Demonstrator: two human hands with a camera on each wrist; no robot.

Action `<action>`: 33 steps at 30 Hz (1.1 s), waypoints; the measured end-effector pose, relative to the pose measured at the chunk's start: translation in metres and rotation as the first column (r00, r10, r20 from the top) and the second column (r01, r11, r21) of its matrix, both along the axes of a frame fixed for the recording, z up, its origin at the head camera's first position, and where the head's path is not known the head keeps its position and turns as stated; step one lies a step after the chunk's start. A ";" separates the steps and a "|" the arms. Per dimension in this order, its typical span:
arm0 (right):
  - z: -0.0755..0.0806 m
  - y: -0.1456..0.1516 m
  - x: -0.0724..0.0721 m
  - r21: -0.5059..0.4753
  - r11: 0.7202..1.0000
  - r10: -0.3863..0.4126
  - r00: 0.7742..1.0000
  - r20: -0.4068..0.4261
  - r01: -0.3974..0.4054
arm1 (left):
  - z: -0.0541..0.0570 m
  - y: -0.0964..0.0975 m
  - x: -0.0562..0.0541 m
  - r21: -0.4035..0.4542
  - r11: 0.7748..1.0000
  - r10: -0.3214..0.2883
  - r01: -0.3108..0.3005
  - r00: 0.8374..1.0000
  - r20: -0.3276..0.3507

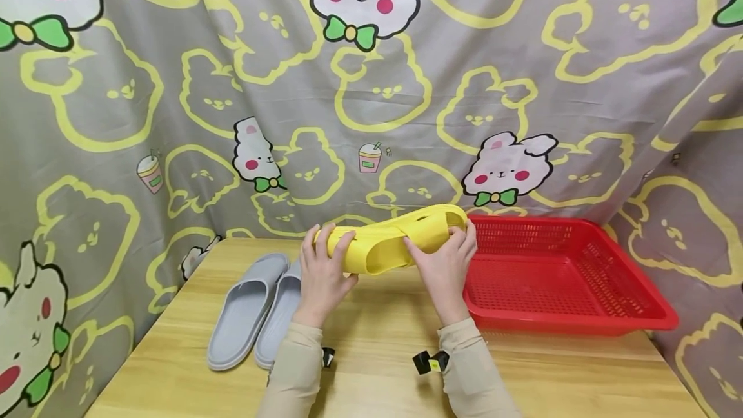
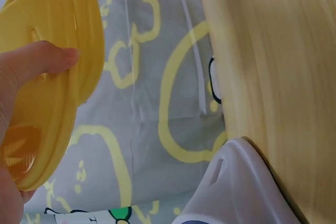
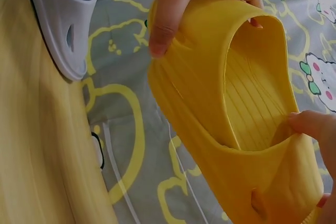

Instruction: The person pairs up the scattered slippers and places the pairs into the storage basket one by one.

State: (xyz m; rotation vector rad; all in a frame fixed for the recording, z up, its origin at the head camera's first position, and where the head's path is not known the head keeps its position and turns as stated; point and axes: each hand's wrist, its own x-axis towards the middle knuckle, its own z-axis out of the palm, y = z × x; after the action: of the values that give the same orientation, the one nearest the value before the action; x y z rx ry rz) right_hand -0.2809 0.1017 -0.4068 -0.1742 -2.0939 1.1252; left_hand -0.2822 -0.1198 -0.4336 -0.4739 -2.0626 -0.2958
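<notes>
while above a wooden table (image 1: pixel 377 340), before printed cloth (image 1: pixel 302 102), fingers (image 1: pixel 342 249) of both hands (image 1: pixel 322 273) (image 1: pixel 445 264) curled round yellow slippers (image 1: pixel 426 231)

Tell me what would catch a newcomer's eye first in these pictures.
Most likely the bright yellow slippers, held above the middle of the table between the left hand and the right hand. Next would come the red basket on the table's right side, then the cartoon-patterned curtain behind everything. The pale grey slippers on the left stand out less.
</notes>
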 end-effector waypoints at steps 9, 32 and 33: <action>0.003 0.006 0.001 -0.033 0.999 0.014 1.000 0.003 -0.014 | 0.000 0.005 0.001 -0.041 0.999 0.029 -0.029 1.000 0.005; 0.006 0.007 0.001 0.141 0.977 0.127 0.970 0.205 -0.158 | 0.007 -0.016 0.005 -0.042 0.999 0.002 0.008 0.976 0.218; 0.007 0.008 0.001 0.158 0.968 0.158 0.965 0.210 -0.193 | 0.009 -0.019 0.006 -0.034 0.999 -0.003 0.012 0.970 0.241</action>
State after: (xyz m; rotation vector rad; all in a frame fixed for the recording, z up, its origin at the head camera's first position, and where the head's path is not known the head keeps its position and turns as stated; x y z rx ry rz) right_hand -0.2797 0.1100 -0.4002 -0.0127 -2.4132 1.0518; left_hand -0.2765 -0.1392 -0.4251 -0.4872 -2.3067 -0.3356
